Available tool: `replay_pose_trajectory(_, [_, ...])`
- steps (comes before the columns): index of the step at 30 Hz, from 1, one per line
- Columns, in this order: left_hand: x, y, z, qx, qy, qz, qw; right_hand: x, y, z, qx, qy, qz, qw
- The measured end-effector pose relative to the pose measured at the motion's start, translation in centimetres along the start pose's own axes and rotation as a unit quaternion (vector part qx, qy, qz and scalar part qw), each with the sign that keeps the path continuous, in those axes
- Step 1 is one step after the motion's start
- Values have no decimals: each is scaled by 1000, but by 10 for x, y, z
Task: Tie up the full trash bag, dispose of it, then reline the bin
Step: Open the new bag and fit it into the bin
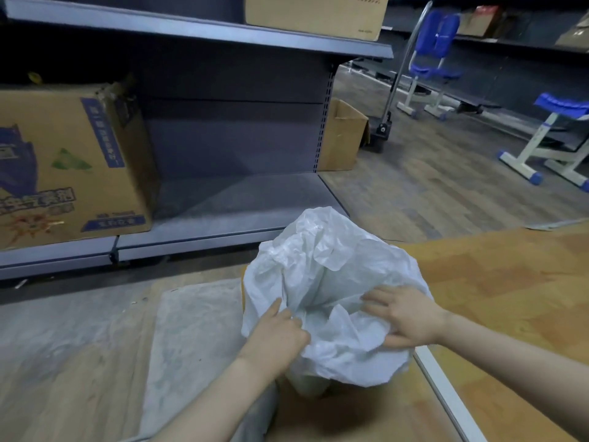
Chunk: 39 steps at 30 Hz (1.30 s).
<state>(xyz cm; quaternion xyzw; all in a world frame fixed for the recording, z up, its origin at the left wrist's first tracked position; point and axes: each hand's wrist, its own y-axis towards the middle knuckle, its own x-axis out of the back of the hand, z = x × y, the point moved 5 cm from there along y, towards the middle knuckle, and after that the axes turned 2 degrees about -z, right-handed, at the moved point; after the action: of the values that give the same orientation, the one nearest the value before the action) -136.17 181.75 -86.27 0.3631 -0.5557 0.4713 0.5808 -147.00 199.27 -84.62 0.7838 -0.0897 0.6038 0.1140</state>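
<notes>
Bag (328,282) on the floor, shelf unit (223,202) behind.
Printed box (70,164) on its bottom shelf, left; chairs (430,59) far right, I think.

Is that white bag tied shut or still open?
Open. The white bag gapes at the top, no knot visible, with both hands at its rim.

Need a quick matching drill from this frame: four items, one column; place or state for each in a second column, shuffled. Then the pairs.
Items
1. white bag
2. printed carton
3. blue chair
4. left hand

Places or states
A. on the bottom shelf, left
B. crumpled, mouth open, under both hands
C. pinching the bag's near edge
D. far back on the floor, right

Pairs: 1-B, 2-A, 3-D, 4-C
</notes>
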Motion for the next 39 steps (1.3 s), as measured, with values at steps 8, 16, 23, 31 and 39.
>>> replay_pose_trajectory(8, [13,-11,13,17,33,-100,994,-38,-27,-34,-294,435,37,850])
replay_pose_trajectory(16, [2,-14,4,40,-125,5,991,-45,-34,-34,-300,447,55,841])
replay_pose_trajectory(23, [11,-8,-31,-46,-9,-87,995,-12,-48,-62,-254,201,-29,946])
replay_pose_trajectory(31, [10,-17,-36,-23,84,-70,994,11,61,-22,-89,147,9,985])
replay_pose_trajectory(39, [10,-26,-29,-5,107,-37,994,-35,107,-63,-231,12,180,956])
